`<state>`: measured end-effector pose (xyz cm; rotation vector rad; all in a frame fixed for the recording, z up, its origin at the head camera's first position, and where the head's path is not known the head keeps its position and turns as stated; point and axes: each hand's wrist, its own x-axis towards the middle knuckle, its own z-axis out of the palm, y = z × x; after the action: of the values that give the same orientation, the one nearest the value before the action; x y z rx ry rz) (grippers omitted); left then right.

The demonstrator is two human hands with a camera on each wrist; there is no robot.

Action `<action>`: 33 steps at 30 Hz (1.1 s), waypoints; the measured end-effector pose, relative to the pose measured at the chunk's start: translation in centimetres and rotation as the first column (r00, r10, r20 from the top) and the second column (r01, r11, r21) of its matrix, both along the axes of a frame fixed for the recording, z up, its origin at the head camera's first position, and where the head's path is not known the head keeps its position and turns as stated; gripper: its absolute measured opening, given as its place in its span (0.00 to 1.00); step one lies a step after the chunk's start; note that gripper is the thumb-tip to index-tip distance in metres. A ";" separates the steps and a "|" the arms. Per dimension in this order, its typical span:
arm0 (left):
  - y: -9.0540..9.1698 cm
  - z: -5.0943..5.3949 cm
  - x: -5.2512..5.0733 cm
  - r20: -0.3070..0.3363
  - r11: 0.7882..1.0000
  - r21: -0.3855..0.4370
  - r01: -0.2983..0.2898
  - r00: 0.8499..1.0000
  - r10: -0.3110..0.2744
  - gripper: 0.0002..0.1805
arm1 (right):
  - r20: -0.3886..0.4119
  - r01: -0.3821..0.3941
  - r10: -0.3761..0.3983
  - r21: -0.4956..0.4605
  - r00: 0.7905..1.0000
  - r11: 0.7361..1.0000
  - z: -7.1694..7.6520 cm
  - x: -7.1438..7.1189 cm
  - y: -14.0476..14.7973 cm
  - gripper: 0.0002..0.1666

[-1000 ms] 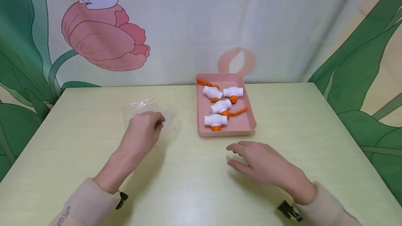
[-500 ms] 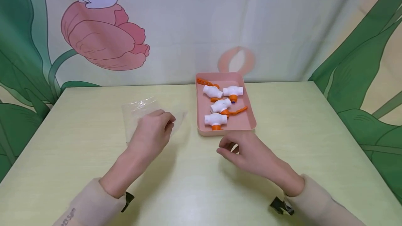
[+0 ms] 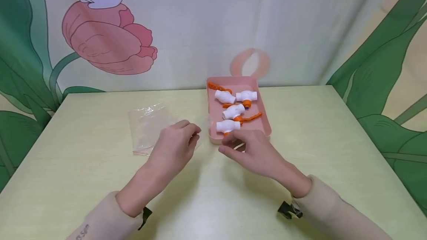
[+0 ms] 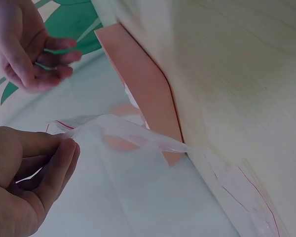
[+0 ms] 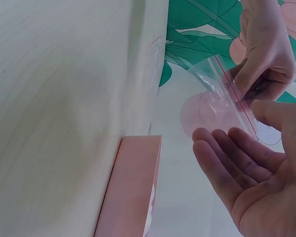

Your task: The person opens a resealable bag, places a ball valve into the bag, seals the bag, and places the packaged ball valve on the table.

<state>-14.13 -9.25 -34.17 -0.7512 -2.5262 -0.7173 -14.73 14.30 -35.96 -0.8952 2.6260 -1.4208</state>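
My left hand (image 3: 176, 147) pinches a small clear zip-lock bag (image 5: 212, 84) between thumb and fingers, near its red-lined top. In the left wrist view the bag hangs out thin and wrinkled from the fingertips. My right hand (image 3: 255, 155) holds nothing; its fingers are loosely bent, with the thumb apart. It hovers just in front of the pink tray (image 3: 215, 140), facing the left hand. Inside the tray lie several white ball valves (image 3: 228, 126) with orange handles. Further clear bags (image 3: 143, 129) lie flat on the table, left of the left hand.
The pale wooden table (image 3: 66, 151) reaches back to a printed curtain (image 3: 186, 29) with leaves and a pink flower. A black clip (image 3: 289, 210) sits at my right cuff, and another dark clip (image 3: 145, 217) at the left cuff.
My left hand has drawn the bag rightward off the others on the table. My right hand has moved left and forward, closer to the left hand, its fingers bending more.
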 end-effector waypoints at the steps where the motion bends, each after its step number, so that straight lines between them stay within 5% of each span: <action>1: 0.2 0.0 0.1 -0.002 1.000 0.003 0.009 1.000 -0.009 0.06 | 0.007 0.006 -0.006 -0.014 1.000 1.000 0.0 -0.1 -0.1 0.06; 19: 2.9 -0.2 1.0 0.035 0.992 0.045 0.116 0.992 -0.118 0.06 | 0.198 0.085 -0.054 -0.155 0.979 0.984 0.4 -0.4 -0.7 0.17; 33: 3.5 -0.9 1.1 0.026 0.986 0.082 0.147 0.988 -0.150 0.07 | 0.233 0.098 -0.045 -0.221 0.972 0.970 0.0 -0.9 -0.2 0.10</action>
<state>-13.04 -5.70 -35.04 -0.9145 -2.4724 -0.8807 -15.58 14.09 -35.92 -0.6131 2.3843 -1.7585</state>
